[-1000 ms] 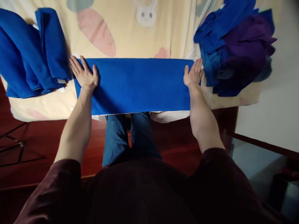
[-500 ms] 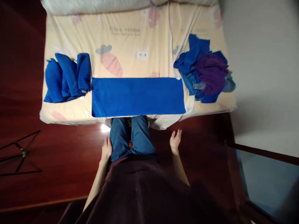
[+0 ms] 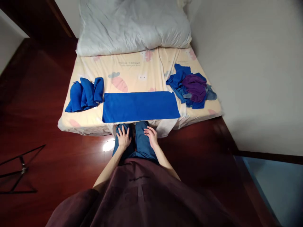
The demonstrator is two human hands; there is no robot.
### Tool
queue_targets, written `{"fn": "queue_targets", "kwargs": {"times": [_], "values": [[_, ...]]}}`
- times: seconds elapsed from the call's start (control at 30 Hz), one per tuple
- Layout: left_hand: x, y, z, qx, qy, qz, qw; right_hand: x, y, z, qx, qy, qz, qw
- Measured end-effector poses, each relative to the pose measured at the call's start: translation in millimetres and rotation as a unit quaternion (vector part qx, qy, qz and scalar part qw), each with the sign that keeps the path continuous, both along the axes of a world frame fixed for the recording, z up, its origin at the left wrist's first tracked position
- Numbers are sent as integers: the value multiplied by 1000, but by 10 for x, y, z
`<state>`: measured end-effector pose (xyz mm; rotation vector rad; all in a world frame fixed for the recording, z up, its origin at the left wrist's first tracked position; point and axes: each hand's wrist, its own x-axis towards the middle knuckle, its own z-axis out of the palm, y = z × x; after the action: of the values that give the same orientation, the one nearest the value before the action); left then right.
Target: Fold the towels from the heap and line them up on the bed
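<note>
My left hand (image 3: 123, 138) lies on my left knee with its fingers spread, holding nothing. On the other knee rests my right hand (image 3: 151, 135), its fingers stretched and slightly apart, also without anything in it. Just beyond my knees a blue towel (image 3: 141, 107) is spread as a flat long rectangle along the front edge of the bed. To its left stand several rolled or folded blue towels (image 3: 86, 92) side by side. At the right is a loose heap of crumpled cloths (image 3: 181, 82), mostly blue, with a purple cloth (image 3: 194, 87) on top.
The bed (image 3: 132, 72) has a pale yellow sheet with carrot prints. A thick white quilt (image 3: 134, 28) is piled at its back. A white wall (image 3: 236, 78) borders the right side. Black stand legs (image 3: 23, 171) rest on the dark red floor at left.
Both hands have moved inward from beside my legs onto my knees. The camera view has tilted up, showing more of the quilt. The towels and cloths lie as before.
</note>
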<state>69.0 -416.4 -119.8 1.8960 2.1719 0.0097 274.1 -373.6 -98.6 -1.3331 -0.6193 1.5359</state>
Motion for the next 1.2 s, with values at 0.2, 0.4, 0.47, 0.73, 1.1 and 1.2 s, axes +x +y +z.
{"fn": "queue_targets", "kwargs": {"times": [0.2,0.4,0.47,0.73,1.1,1.2], "values": [[-207,-101,-61,33,-41,4,999,-585,344,-168,-77,233,-36,969],[-380,-394,-73,61,-63,19,996,-495,482,-272,-95,258,-24,961],[-409,-429,-66,64,-67,27,995,-503,525,-284,-90,253,-22,963],[-419,-429,-71,78,-73,34,994,-691,666,-289,-74,213,-80,971],[-419,-411,-91,80,-76,35,993,-709,669,-270,-69,222,-78,969],[-419,-413,-93,84,-75,34,993,-701,711,-250,-86,223,-61,969]]}}
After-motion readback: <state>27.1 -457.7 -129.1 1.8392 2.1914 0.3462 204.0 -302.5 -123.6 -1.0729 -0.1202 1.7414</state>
